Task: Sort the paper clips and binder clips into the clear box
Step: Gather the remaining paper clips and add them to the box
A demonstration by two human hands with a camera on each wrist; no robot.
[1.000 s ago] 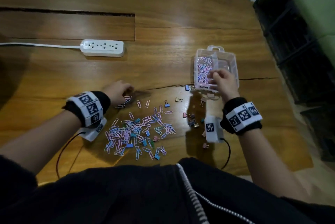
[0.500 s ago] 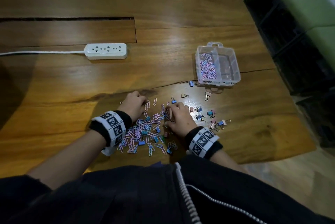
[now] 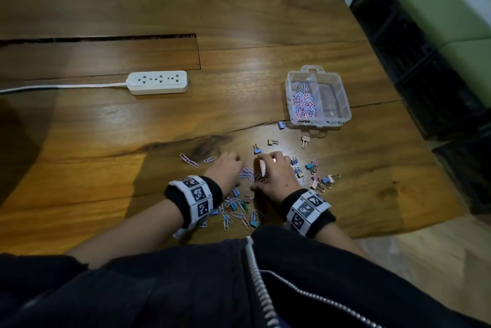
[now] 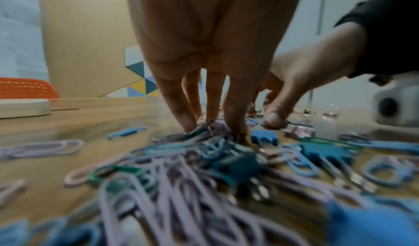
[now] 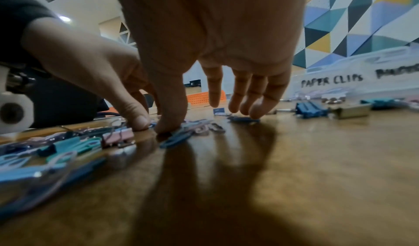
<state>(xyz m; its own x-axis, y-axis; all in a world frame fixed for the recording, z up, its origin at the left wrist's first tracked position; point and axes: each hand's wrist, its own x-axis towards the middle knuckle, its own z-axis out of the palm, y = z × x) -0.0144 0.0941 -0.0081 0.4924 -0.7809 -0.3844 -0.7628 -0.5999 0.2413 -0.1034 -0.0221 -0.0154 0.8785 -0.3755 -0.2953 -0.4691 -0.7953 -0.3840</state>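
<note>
Pastel paper clips (image 3: 240,209) lie heaped at the near table edge, mixed with small binder clips (image 3: 313,172) that spread to the right. My left hand (image 3: 236,167) reaches down with straight fingers (image 4: 189,122) touching the top of the heap (image 4: 181,169). My right hand (image 3: 261,169) is right beside it, thumb (image 5: 171,122) pressing a blue paper clip (image 5: 175,138), its other fingertips (image 5: 246,108) spread above the wood. The clear box (image 3: 342,93) stands farther back right; its left compartment holds paper clips (image 3: 304,101), and a "PAPER CLIPS" label (image 5: 331,81) is on the front.
A white power strip (image 3: 158,82) with its cable lies at the back left. Three stray binder clips (image 3: 305,140) sit just in front of the box. The table edge (image 3: 425,224) falls away close on the right, with dark crates beyond it.
My right hand left the box and came back down to the heap. My left hand slid right, so both hands now meet over the paper clips.
</note>
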